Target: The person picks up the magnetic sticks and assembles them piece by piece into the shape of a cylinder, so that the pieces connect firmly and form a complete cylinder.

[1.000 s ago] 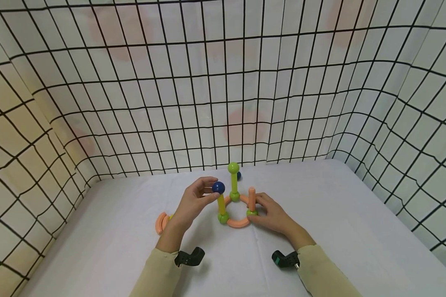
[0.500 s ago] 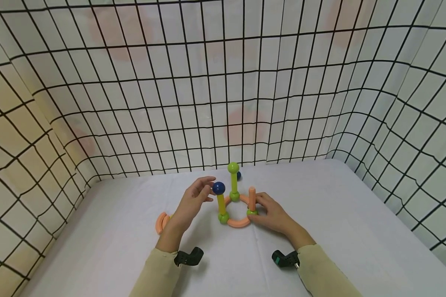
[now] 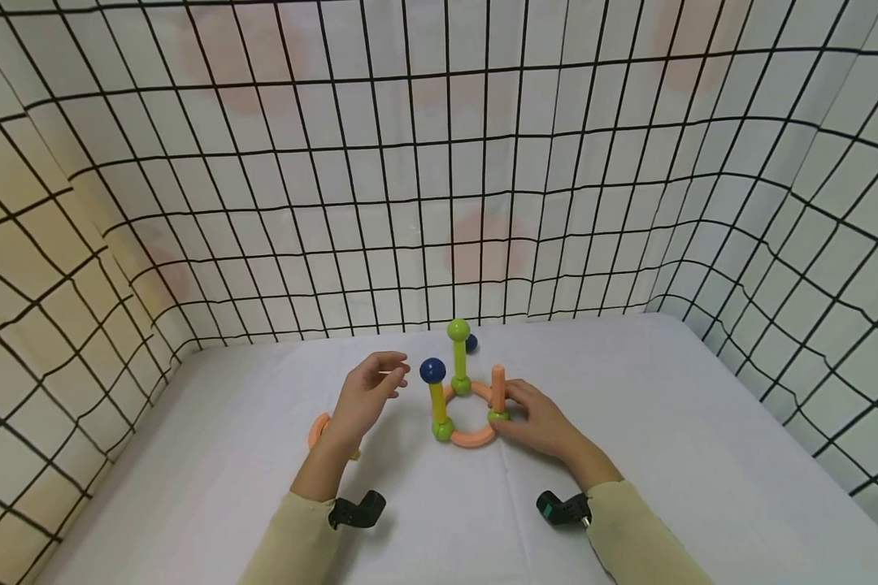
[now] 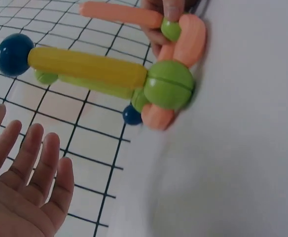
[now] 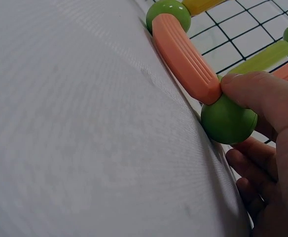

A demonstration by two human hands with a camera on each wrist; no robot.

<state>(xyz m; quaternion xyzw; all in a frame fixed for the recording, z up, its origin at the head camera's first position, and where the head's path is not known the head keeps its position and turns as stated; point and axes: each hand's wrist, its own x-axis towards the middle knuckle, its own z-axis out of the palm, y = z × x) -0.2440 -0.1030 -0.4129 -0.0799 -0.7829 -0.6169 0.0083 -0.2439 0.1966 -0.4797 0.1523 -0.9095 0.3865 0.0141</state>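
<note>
Bright, even light; edges bend, wrist views partly blurred.

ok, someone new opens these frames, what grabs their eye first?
Probably the bright toy structure mid-table: an orange ring with green ball joints, a yellow post topped by a blue ball, and a taller green post behind it. The right hand grips the ring's right green joint by the short orange post, while the left hand hovers open just left of the blue ball. The black grid walls enclose everything.

head: high, facing down-forward | wrists: close, low | shared: toy ring (image 3: 468, 418)
</note>
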